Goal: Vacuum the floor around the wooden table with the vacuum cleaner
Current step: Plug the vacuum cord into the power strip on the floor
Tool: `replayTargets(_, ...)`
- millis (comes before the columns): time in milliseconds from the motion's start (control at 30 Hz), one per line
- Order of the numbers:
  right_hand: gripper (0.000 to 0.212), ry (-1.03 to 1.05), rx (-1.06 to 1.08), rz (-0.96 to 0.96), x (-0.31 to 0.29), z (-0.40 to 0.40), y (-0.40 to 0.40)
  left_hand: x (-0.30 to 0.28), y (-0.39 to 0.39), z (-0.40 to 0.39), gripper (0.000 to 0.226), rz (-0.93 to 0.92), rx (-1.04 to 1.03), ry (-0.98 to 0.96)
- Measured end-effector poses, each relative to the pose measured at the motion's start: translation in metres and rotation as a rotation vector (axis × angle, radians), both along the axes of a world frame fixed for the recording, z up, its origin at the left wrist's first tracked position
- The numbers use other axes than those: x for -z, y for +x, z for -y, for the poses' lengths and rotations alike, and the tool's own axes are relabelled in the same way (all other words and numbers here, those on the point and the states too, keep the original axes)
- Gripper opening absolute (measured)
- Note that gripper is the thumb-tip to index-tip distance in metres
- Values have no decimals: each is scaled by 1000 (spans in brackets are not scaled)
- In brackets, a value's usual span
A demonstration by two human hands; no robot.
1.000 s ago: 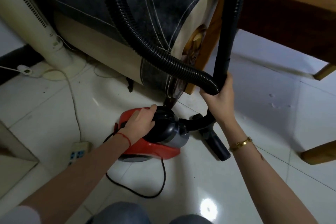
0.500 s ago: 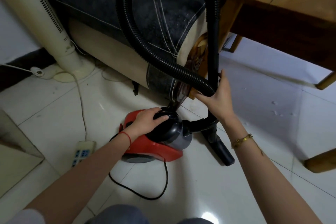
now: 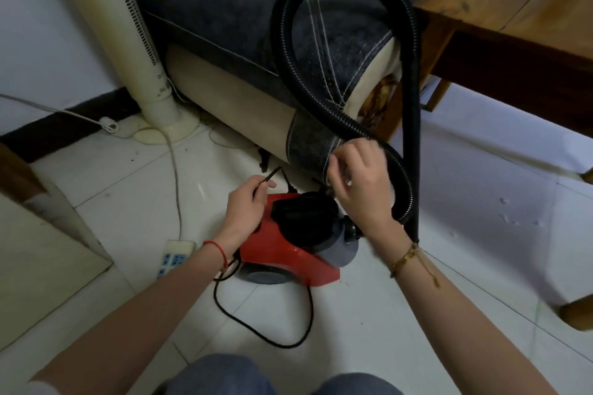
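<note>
Standing upright, wand [image 3: 414, 125] beside red vacuum cleaner [image 3: 288, 253].

One vacuum cleaner [image 3: 288, 250], red with black top, with one ribbed hose [image 3: 282, 51] and one straight black tube [image 3: 414, 125]. One black power cord [image 3: 263, 333] on the tiles. Two hands: left hand [image 3: 247, 208] and right hand [image 3: 362, 183]. Two wrist ornaments: one red string [image 3: 219, 250], one gold bracelet [image 3: 404, 258]. One wooden table [image 3: 513, 19], with three of its legs partly seen. One sofa [image 3: 224, 16]. One tower fan [image 3: 128, 35]. One power strip [image 3: 175, 255].
</note>
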State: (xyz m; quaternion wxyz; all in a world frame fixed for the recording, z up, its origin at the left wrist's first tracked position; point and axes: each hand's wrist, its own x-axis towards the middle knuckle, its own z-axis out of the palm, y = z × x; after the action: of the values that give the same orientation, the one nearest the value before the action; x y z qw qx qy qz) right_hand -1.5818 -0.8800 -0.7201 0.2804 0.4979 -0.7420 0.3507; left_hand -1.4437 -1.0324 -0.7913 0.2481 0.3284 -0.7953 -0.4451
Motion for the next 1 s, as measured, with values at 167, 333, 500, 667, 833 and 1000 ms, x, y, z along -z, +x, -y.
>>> replayTargets(167,33,361,-177,444,28,45,48,1,44,8,19,60,-2,-8)
replayTargets(333,43,496,-167,1087,53,93,80,13,99,9,17,123,71,29)
replayTargets(500,40,567,-182,1637,71,129,111,36,153,1,16,235,220,-2)
replayTargets(667,28,578,-189,1981,98,145,139,58,192,-8,18,294,287,-24)
replayTargets(833,26,655,-117,1870,133,161,175,80,216,-10,19,328,288,-97)
replayTargets(1000,10,852,-87,1429,154,175,189,115,232,1,19,381,-97,-236)
